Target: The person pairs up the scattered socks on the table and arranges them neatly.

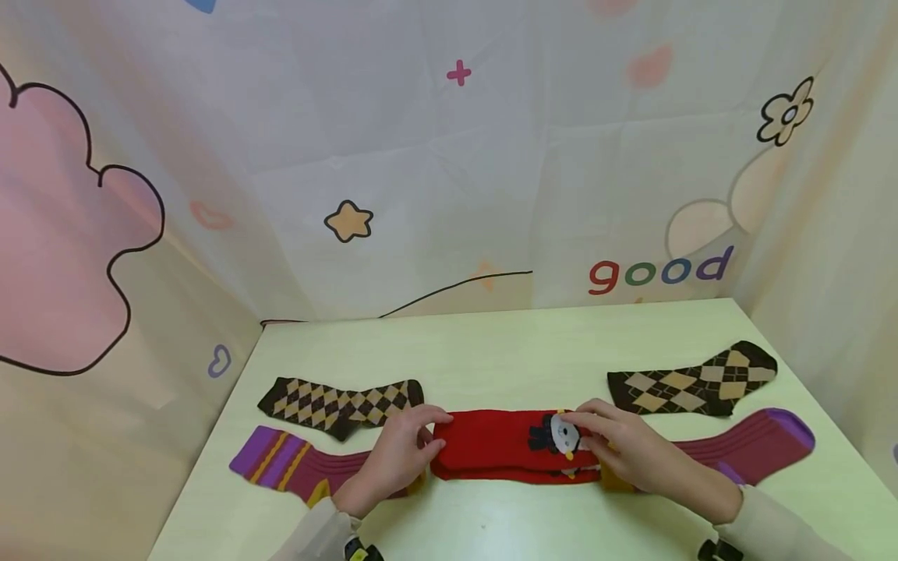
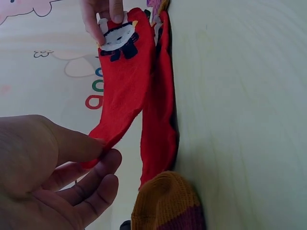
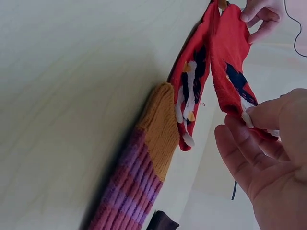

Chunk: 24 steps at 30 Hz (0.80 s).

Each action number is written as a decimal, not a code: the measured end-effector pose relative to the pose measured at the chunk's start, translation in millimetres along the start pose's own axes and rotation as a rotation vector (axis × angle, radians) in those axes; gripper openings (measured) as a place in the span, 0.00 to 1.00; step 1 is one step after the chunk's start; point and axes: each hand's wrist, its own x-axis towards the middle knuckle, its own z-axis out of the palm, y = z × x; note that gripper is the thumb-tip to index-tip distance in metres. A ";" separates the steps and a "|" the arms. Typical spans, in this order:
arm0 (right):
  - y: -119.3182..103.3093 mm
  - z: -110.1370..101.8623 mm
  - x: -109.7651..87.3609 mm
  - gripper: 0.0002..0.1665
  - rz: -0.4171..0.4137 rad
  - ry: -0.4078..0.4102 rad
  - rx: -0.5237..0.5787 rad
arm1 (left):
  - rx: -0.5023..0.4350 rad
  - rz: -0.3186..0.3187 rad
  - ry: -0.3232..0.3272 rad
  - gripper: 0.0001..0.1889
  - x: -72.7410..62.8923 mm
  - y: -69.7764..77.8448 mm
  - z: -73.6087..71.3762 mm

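Note:
Between my two hands a red sock [image 1: 484, 440] with a white animal face is stretched out and lifted. My left hand [image 1: 400, 452] pinches its plain end between thumb and fingers. The end with the face is pinched by my right hand [image 1: 627, 448]. Beneath it lies a second red sock [image 2: 160, 124], mostly covered in the head view; its own figure shows in the right wrist view. The wrist views show a gap between the two red socks.
Left of the red pair lie an argyle sock [image 1: 316, 401] and a striped purple and maroon sock [image 1: 281, 461]. On the right are another argyle sock [image 1: 691, 382] and a maroon sock [image 1: 758, 444] with purple ends. A printed curtain [image 1: 491, 195] hangs behind the table [image 1: 491, 351].

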 end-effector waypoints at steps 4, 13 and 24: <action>0.5 1.5 -1.0 0.30 -0.013 0.002 -0.002 | 0.004 -0.013 -0.019 0.16 -0.8 -2.7 2.6; 0.8 4.0 -2.1 0.29 -0.037 0.018 -0.003 | 0.030 -0.005 -0.025 0.15 -2.6 -4.2 5.5; 0.8 7.1 -5.5 0.28 0.017 -0.024 0.009 | 0.081 -0.013 -0.066 0.15 -1.2 -5.8 11.1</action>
